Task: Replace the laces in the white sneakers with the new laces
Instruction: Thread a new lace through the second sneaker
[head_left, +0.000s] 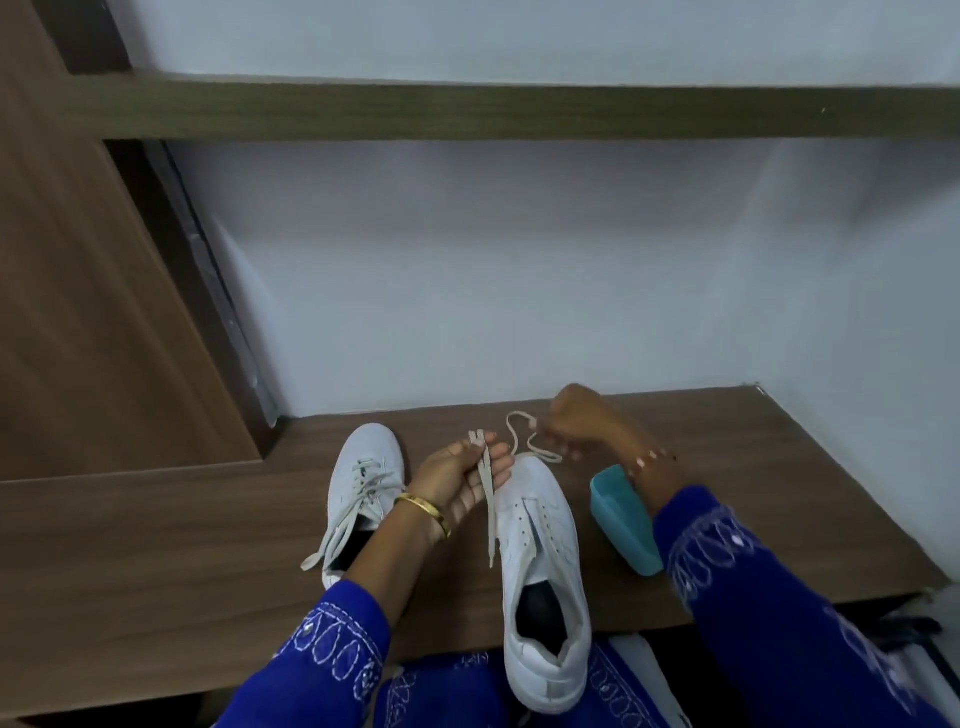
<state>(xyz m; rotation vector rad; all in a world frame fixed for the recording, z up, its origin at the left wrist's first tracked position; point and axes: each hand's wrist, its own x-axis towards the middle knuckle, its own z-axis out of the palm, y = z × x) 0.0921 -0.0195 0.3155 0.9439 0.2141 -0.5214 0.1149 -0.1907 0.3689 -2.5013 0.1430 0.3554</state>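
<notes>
Both hands' fingers pinch one lace (488, 499) over the unlaced right sneaker (540, 561); left sneaker (363, 478) remains laced.

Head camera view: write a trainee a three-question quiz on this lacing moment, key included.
1. True or false: the left sneaker is laced.
2. Which hand pinches the lace hanging beside the right sneaker? A left hand, B right hand
3. What colour is the container on the table?

Key: 1 true; 2 A; 3 teal.
</notes>
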